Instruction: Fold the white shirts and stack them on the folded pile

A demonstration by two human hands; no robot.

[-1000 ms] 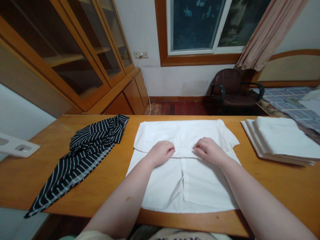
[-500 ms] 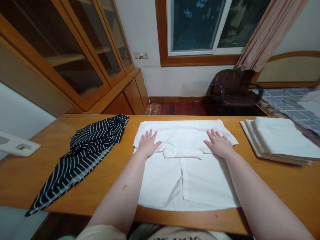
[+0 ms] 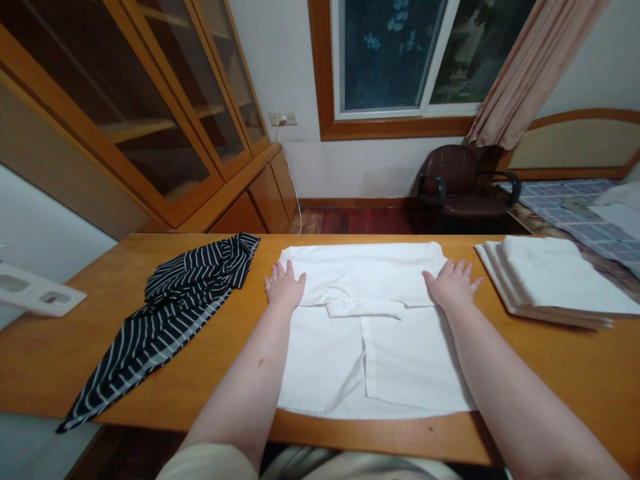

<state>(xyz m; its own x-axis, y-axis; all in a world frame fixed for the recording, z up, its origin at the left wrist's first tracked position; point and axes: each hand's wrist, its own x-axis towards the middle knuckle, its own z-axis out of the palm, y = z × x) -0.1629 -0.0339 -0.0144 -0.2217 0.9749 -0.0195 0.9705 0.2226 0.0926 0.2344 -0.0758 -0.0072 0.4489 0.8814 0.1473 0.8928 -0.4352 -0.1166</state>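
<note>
A white shirt lies on the wooden table in front of me, its far part folded over toward me with the collar at the middle. My left hand rests at the left side of the fold, fingers spread, partly over the cloth's edge. At the opposite side my right hand lies with fingers apart, the thumb on the shirt and the other fingertips past its right edge. Neither hand grips the cloth.
To the left lies a crumpled black-and-white striped garment, with a white plastic piece beyond it. A stack of folded white cloths sits at the right. Behind the table stand a glass-door cabinet and a chair.
Both hands have slid outward, the left one leftward and the right one rightward, to the shirt's side edges. The cloth's protruding side corners now appear tucked in or covered by the hands.
</note>
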